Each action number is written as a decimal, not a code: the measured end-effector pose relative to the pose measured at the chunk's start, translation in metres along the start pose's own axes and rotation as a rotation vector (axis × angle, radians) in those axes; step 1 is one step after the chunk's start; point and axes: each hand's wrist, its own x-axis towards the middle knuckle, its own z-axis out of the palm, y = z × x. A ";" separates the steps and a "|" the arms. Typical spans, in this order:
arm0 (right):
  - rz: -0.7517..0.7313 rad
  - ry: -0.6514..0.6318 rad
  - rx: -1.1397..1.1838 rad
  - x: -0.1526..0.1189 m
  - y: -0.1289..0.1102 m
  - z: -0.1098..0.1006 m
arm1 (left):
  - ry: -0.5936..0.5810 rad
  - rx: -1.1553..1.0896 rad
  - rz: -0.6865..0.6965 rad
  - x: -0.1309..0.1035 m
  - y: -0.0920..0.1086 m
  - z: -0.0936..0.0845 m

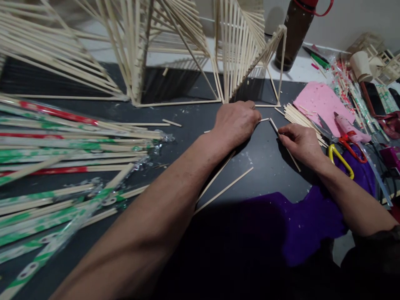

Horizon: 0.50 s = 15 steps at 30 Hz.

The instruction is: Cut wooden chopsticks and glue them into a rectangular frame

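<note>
My left hand (236,123) is closed around a thin wooden stick (264,120) whose tip pokes out past the fingers, low over the dark tabletop. To its right, my right hand (298,141) pinches another wooden stick (273,125) between thumb and fingers; its upper end comes close to the first stick's tip. Whether the two ends touch is unclear. Just behind my left hand rises a lattice structure of sticks (236,54). Two loose sticks (223,191) slant across the table below my left forearm.
Wrapped chopstick packets (71,150) cover the left side. A dark bottle (293,33) stands at the back. Loose sticks (300,118), a pink sheet (321,102), yellow-handled scissors (342,162), a pink glue gun (350,129) and purple cloth (306,221) lie around my right arm.
</note>
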 end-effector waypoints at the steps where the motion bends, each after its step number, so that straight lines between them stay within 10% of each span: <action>1: -0.003 0.001 -0.003 0.000 0.000 0.000 | 0.001 -0.001 0.001 0.000 0.000 0.000; 15: -0.035 0.014 -0.016 0.000 -0.001 0.003 | -0.012 -0.001 0.015 0.000 0.000 -0.003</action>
